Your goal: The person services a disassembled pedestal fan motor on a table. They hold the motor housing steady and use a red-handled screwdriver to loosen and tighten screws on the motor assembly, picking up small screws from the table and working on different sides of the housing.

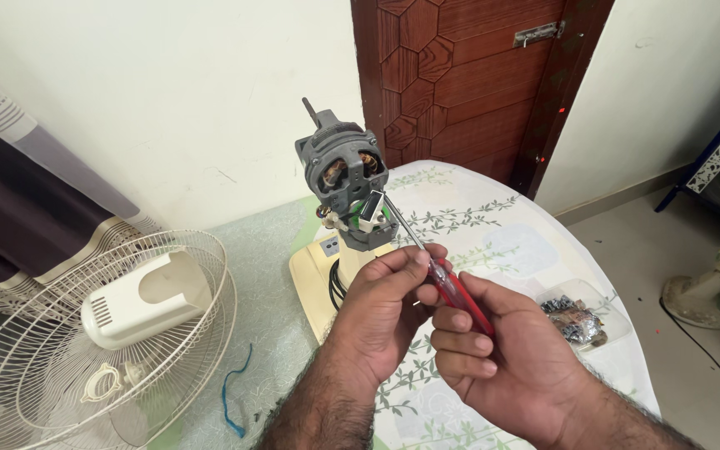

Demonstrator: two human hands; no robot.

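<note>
Both hands work a red-handled screwdriver (447,279) at the centre of the view. The right hand (506,358) has its grip closed around the red handle, fingers wrapped over it from the 5 o'clock side. The left hand (385,304) pinches the metal shaft just above the handle, thumb and fingertips pressed together on it. The shaft runs up toward 11 o'clock, and its tip meets the lower front of a grey fan motor (345,179), beside a small dark block mounted there; whether the tip sits in a screw cannot be told. The motor stands upright on a cream stand base (314,275), with copper windings visible through its housing openings and a short shaft projecting from its top toward 11 o'clock. All of this rests on a tabletop (493,225) covered in a pale cloth with a leaf pattern. At 9 o'clock from the hands, a white wire fan guard (60,383) lies flat, holding a cream motor cover (143,300). A blue cord (231,400) lies on the cloth at 7 o'clock. At 3 o'clock, a clear tray (577,321) holds dark small parts. A brown wooden door (468,75) stands at 12 o'clock, behind the tabletop.
</note>
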